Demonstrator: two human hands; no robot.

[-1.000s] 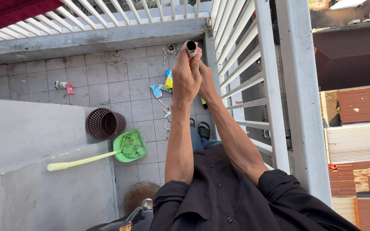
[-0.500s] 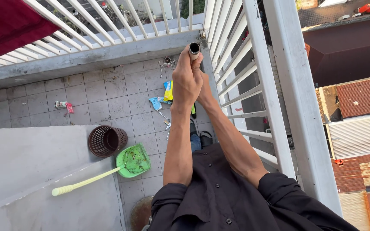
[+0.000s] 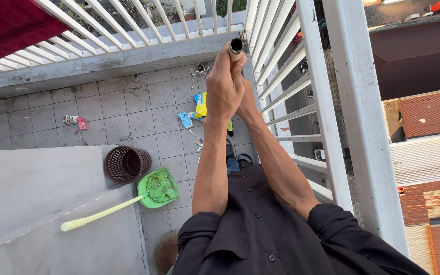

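I look straight down a grey pole (image 3: 236, 47), seen end-on, with its hollow top just above my fists. My left hand (image 3: 223, 90) is wrapped around the pole near its top. My right hand (image 3: 249, 104) grips it right beside and slightly below, partly hidden by the left. A short green part of the pole's lower end (image 3: 229, 125) shows under my wrists, near the tiled floor (image 3: 143, 109). Yellow and blue wrappers (image 3: 197, 108) lie on the tiles next to it. My sandalled feet (image 3: 236, 159) show below.
A green dustpan (image 3: 158, 187) with a long pale-yellow handle lies by a brown mesh basket (image 3: 126, 164). A red and white wrapper (image 3: 75, 121) lies at the left. White railings (image 3: 286, 81) fence the balcony at the top and right. A grey concrete slab (image 3: 31, 203) fills the lower left.
Both hands keep their grip on the pole. The pole top has shifted slightly, and the view has moved a little so the dustpan and basket sit lower in the picture.
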